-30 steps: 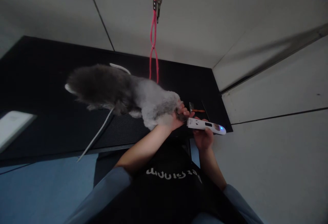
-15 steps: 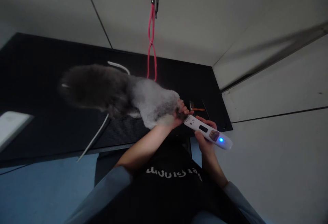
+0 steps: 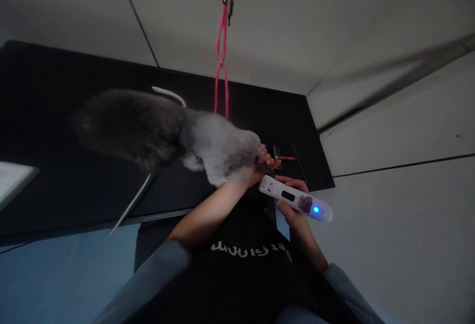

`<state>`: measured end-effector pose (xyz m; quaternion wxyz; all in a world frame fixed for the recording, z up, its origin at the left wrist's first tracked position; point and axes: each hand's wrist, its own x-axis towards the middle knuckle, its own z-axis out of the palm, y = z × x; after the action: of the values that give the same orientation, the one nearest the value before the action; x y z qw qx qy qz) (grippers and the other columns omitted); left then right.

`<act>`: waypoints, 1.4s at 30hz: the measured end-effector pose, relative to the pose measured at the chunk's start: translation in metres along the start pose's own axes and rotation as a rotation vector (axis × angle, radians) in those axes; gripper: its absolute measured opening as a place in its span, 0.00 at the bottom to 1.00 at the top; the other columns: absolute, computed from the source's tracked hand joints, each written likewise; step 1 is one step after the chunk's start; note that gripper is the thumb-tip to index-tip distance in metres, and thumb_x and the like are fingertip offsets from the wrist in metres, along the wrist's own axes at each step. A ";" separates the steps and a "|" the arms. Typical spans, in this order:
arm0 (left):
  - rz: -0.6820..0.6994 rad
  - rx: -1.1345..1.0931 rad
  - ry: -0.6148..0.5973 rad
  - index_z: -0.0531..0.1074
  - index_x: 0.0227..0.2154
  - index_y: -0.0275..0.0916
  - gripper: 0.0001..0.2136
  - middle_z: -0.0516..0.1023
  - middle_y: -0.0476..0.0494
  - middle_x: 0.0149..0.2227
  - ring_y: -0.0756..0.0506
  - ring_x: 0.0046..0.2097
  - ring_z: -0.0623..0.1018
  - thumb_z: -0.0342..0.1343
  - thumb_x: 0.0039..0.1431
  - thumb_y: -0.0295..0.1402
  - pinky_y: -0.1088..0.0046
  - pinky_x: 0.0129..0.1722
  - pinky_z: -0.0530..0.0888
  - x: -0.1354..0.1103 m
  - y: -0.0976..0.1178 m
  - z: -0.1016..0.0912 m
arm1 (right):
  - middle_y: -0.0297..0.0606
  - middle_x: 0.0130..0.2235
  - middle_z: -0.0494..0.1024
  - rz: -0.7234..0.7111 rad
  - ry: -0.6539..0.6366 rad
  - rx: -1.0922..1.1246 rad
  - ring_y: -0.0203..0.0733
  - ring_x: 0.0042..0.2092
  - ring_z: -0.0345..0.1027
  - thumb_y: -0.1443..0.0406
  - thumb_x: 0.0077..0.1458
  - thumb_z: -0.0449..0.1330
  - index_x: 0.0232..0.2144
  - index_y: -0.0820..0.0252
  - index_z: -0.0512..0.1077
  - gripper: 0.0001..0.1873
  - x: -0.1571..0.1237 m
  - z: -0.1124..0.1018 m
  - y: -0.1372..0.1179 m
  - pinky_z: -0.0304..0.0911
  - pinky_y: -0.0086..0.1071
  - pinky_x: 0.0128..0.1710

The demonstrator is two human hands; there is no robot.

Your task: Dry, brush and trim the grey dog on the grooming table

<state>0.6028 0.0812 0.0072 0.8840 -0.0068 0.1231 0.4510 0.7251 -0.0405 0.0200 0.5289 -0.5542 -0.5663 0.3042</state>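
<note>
A grey dog point(image 3: 218, 141) with a fluffy dark head end at the left stands on a black table point(image 3: 178, 195). My left hand point(image 3: 256, 173) is closed around a dark furry tip at its right end, a paw or the tail; I cannot tell which. My right hand point(image 3: 291, 210) grips a white hair clipper point(image 3: 272, 189) with a lit blue light. The clipper's blade end is just below the dark fur, close to my left fingers. A small gap seems to lie between blade and fur.
A red grooming loop point(image 3: 221, 42) with a metal clip hangs behind the dog. An orange-handled slicker brush point(image 3: 285, 158) lies at the table's right. A white curved strip point(image 3: 129, 205) runs beneath the dog. A white box-like object point(image 3: 15, 178) stands far left.
The clipper in my right hand has drawn slightly down and left, off the dark fur tip. My left hand keeps its hold. The dog's head end has shifted a little left.
</note>
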 end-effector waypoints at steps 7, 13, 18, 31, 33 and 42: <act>-0.017 0.008 -0.041 0.59 0.19 0.41 0.15 0.56 0.53 0.17 0.50 0.22 0.66 0.45 0.62 0.30 0.64 0.45 0.74 0.007 -0.004 -0.012 | 0.41 0.50 0.72 -0.002 0.143 -0.057 0.45 0.50 0.69 0.63 0.49 0.62 0.42 0.53 0.59 0.20 0.007 0.004 0.003 0.67 0.47 0.49; -0.015 0.027 -0.009 0.58 0.18 0.40 0.19 0.55 0.53 0.16 0.51 0.22 0.66 0.37 0.66 0.28 0.65 0.43 0.74 -0.001 -0.001 0.003 | 0.41 0.50 0.72 0.011 0.193 -0.067 0.44 0.50 0.69 0.64 0.49 0.62 0.42 0.54 0.60 0.19 0.007 0.006 0.000 0.67 0.46 0.50; -0.002 0.055 -0.020 0.58 0.17 0.40 0.21 0.54 0.52 0.16 0.51 0.21 0.66 0.34 0.67 0.28 0.67 0.42 0.74 -0.003 0.001 0.006 | 0.40 0.49 0.73 0.004 0.172 -0.028 0.45 0.51 0.69 0.65 0.48 0.63 0.41 0.53 0.59 0.20 0.011 0.008 0.002 0.66 0.48 0.52; -0.025 -0.027 0.044 0.56 0.19 0.40 0.16 0.51 0.53 0.17 0.50 0.22 0.64 0.41 0.65 0.29 0.66 0.42 0.74 -0.001 -0.002 0.005 | 0.42 0.55 0.70 -0.017 0.086 -0.099 0.48 0.56 0.67 0.65 0.50 0.64 0.43 0.52 0.61 0.20 -0.003 0.008 -0.021 0.64 0.50 0.54; -0.021 -0.019 0.017 0.57 0.18 0.40 0.17 0.51 0.53 0.17 0.50 0.23 0.64 0.40 0.65 0.29 0.66 0.42 0.74 -0.004 0.000 0.007 | 0.41 0.55 0.70 -0.028 0.037 -0.096 0.49 0.56 0.66 0.65 0.50 0.64 0.43 0.51 0.62 0.19 -0.004 0.007 -0.025 0.65 0.50 0.54; -0.042 -0.084 0.006 0.59 0.19 0.41 0.15 0.52 0.53 0.18 0.49 0.23 0.67 0.43 0.63 0.31 0.61 0.43 0.73 0.007 -0.005 -0.007 | 0.41 0.54 0.70 -0.134 0.058 -0.123 0.50 0.54 0.68 0.61 0.52 0.63 0.42 0.50 0.61 0.18 -0.014 -0.007 0.000 0.66 0.50 0.50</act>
<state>0.6087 0.0828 -0.0020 0.8919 -0.0478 0.1065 0.4370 0.7288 -0.0554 0.0181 0.5292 -0.5550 -0.6042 0.2166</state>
